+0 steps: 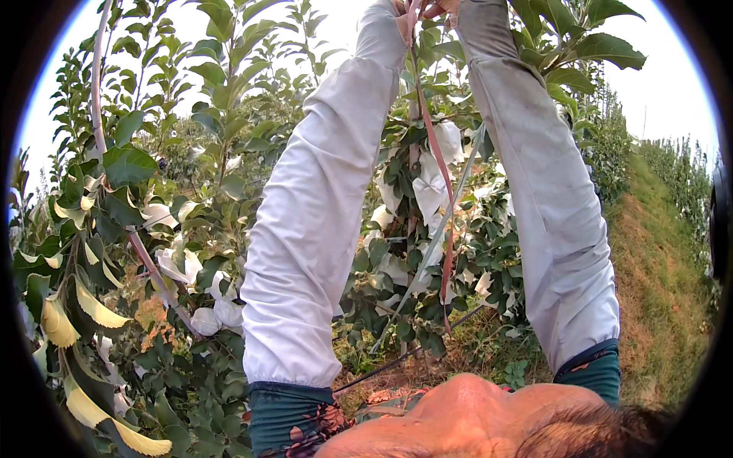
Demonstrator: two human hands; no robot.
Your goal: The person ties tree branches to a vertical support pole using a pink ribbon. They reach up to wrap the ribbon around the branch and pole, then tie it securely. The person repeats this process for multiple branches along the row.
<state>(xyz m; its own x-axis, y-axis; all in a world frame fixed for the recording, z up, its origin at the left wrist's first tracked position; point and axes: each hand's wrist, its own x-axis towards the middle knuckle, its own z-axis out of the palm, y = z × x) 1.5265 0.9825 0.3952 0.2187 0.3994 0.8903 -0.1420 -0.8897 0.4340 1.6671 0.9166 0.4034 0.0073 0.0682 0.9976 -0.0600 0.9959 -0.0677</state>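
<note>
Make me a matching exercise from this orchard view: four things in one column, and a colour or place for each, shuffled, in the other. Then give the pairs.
Things:
1. sleeves
2. strap
3. fruit bags
4. grassy bank

Descriptions:
A. reddish, hanging down between the raised arms
B. white paper, dotted among the leaves
C. pale grey, running up to the top edge
D. at the right, sloping beside the row of trees

Pairs: 1-C, 2-A, 3-B, 4-D

Both hands, left hand and right hand, meet at the strap's top, mostly cut off by the frame.

strap (pixel 437 153) hanging between raised sleeves, bagged fruit (pixel 431 191) behind, grass bank (pixel 657 267) right
</note>
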